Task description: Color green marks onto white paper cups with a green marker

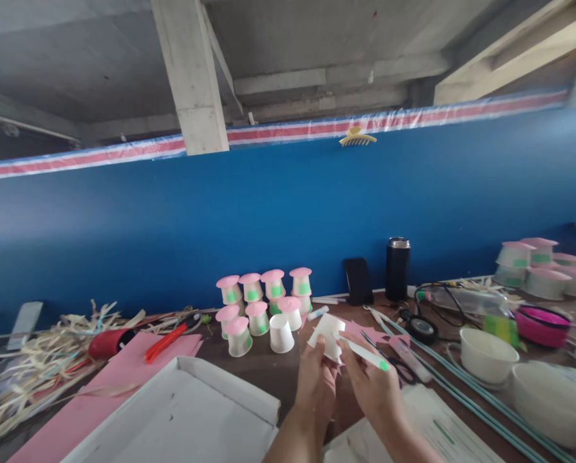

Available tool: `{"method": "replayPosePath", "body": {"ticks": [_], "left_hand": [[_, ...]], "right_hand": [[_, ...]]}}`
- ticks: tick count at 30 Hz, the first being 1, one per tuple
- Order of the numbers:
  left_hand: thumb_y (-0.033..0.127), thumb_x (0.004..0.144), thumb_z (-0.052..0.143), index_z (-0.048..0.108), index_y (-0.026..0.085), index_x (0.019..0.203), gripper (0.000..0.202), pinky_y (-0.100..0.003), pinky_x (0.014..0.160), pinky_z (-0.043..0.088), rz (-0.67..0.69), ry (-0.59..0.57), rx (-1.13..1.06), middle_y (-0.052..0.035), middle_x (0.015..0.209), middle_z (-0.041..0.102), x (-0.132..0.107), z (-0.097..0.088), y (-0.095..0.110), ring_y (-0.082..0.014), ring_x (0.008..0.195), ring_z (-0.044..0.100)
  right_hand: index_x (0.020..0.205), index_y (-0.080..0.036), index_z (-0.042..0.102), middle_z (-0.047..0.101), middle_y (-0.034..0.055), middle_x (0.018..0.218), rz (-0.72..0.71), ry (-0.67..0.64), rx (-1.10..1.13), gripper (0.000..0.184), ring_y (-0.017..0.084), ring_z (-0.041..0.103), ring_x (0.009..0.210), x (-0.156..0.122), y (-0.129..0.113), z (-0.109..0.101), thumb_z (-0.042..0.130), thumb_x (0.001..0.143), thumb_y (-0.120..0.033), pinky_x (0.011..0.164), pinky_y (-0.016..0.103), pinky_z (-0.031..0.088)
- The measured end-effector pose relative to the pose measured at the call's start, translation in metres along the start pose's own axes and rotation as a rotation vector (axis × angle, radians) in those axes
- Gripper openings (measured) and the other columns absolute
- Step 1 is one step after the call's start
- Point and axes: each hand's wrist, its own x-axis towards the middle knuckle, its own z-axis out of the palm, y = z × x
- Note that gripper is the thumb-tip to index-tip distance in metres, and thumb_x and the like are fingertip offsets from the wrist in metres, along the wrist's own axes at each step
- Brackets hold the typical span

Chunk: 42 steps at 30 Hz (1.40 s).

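Note:
My left hand [316, 379] is closed around a small white paper cup [329, 334], holding it tilted above the table. My right hand [372, 386] grips a white stick with a green tip [367, 355], probably a glue stick, its end next to the cup. Just past the cup lie pink paper cut-outs [372, 334]. To the left stands a plain white upturned cup [281, 333], and behind it a cluster of several upturned cups with pink tops and green patches [263, 302].
A white shallow cardboard box [181, 411] and pink paper sheets [123, 373] lie at the near left, with straw strips [37, 366] and a red cup [107, 343] beyond. Scissors [394, 363], a black flask [397, 269], a phone [358, 280], white bowls [488, 354] and more pink-topped cups [538, 263] sit right. A blue wall backs the table.

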Motion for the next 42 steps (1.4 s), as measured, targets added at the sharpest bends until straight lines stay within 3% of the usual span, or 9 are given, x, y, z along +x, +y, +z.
{"method": "replayPosePath", "body": {"ticks": [8, 16, 29, 36, 42], "left_hand": [[0.028, 0.076, 0.065, 0.053, 0.022, 0.123, 0.049, -0.025, 0.075, 0.048, -0.007, 0.026, -0.003, -0.0087, 0.109, 0.067, 0.001, -0.001, 0.001, -0.0174, 0.091, 0.064], [0.025, 0.075, 0.066, 0.062, 0.016, 0.107, 0.034, -0.025, 0.074, 0.049, -0.006, 0.068, -0.013, -0.0092, 0.101, 0.069, 0.000, 0.000, 0.003, -0.0177, 0.087, 0.065], [0.025, 0.076, 0.065, 0.062, 0.015, 0.106, 0.032, -0.021, 0.066, 0.048, -0.021, 0.098, -0.025, -0.0089, 0.098, 0.070, 0.000, 0.000, 0.006, -0.0142, 0.080, 0.065], [0.025, 0.074, 0.066, 0.064, 0.015, 0.100, 0.028, -0.024, 0.071, 0.049, -0.044, 0.117, -0.035, -0.0088, 0.096, 0.070, 0.002, -0.004, 0.005, -0.0170, 0.085, 0.066], [0.027, 0.074, 0.065, 0.062, 0.017, 0.109, 0.036, -0.027, 0.078, 0.050, -0.040, 0.094, -0.030, -0.0090, 0.099, 0.070, 0.002, -0.004, 0.006, -0.0201, 0.094, 0.064]], "right_hand": [[0.094, -0.018, 0.069, 0.071, 0.0096, 0.096, -0.003, 0.008, -0.020, 0.034, 0.020, 0.066, 0.087, 0.001, -0.001, 0.000, 0.049, 0.085, -0.044, 0.076, 0.027, 0.052], [0.092, -0.019, 0.069, 0.071, 0.0085, 0.093, 0.013, -0.007, -0.018, 0.032, 0.020, 0.067, 0.085, 0.000, -0.004, -0.002, 0.049, 0.085, -0.044, 0.074, 0.026, 0.052], [0.088, -0.019, 0.069, 0.071, 0.0071, 0.090, 0.042, -0.027, 0.005, 0.032, 0.019, 0.066, 0.084, 0.000, -0.005, -0.003, 0.049, 0.086, -0.044, 0.074, 0.024, 0.050], [0.087, -0.019, 0.071, 0.072, 0.0068, 0.083, 0.046, -0.030, -0.001, 0.036, 0.019, 0.067, 0.080, 0.001, -0.010, -0.005, 0.048, 0.085, -0.046, 0.071, 0.023, 0.051], [0.086, -0.019, 0.073, 0.072, 0.0065, 0.075, 0.070, -0.041, 0.016, 0.039, 0.019, 0.068, 0.073, 0.000, -0.008, -0.004, 0.047, 0.085, -0.048, 0.067, 0.023, 0.052]]}}
